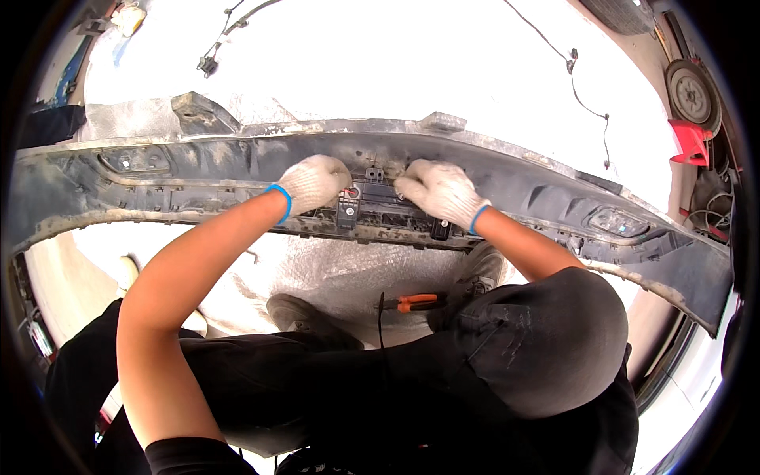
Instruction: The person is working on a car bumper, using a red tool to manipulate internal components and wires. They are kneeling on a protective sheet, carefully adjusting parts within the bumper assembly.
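Observation:
A long dark grey car bumper (273,150) stretches across the view, its inner side showing. My left hand (317,184), in a white knit glove with a blue cuff, bends its fingers at the bumper's middle, beside a black plastic bracket (347,212). To the right, my right hand (445,192), gloved alike, has curled fingers at the same central section. Between the hands lies a black plastic strip (378,192) with a small clip (374,174) above it. What the fingertips pinch is hidden by the gloves.
An orange-and-black-handled hand tool (417,302) lies by my dark shoes. Thin black wiring (586,103) and a connector (207,65) rest on the white sheet beyond the bumper. A wheel (690,93) and a red object (690,144) stand at the far right.

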A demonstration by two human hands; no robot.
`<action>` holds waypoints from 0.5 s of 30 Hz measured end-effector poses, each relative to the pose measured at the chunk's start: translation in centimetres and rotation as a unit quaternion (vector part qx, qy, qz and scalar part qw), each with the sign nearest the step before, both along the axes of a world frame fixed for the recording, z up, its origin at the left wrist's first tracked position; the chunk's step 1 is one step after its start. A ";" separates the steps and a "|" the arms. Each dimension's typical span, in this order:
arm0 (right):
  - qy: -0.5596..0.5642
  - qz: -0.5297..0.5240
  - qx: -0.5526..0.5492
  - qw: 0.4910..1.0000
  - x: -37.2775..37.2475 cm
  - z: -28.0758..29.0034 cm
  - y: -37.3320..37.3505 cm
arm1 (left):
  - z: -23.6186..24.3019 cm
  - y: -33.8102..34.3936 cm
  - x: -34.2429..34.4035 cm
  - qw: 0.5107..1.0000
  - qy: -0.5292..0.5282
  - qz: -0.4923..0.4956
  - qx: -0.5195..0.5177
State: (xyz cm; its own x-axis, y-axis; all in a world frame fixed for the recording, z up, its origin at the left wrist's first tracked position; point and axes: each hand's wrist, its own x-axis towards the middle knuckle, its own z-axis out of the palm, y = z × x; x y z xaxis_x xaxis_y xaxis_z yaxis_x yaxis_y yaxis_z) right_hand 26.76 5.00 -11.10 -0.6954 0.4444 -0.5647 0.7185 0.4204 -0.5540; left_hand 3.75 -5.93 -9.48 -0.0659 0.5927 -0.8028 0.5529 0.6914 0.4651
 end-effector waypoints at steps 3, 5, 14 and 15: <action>-0.023 0.024 -0.008 0.999 -2.1 -0.8 -0.3 | -0.2 0.4 0.3 0.995 0.048 -0.045 0.073; 0.000 0.033 -0.005 0.999 -2.8 -1.7 0.2 | -1.0 0.4 0.2 0.985 0.083 -0.087 0.123; 0.008 0.086 0.130 0.988 -2.1 -4.4 0.4 | -4.2 0.3 -0.9 0.956 0.163 -0.183 0.163; 0.010 0.085 0.143 0.986 -1.9 -4.7 0.4 | -4.4 0.3 -0.9 0.959 0.159 -0.174 0.160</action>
State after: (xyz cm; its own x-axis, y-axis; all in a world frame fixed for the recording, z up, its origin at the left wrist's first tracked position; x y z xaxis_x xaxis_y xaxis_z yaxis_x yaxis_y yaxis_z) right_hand 24.81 5.45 -15.75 -0.7836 0.4597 -0.4179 0.6140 0.6755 -0.4083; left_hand 2.82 -5.58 -13.91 -0.0305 0.8361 -0.5478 0.8731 0.2891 0.3925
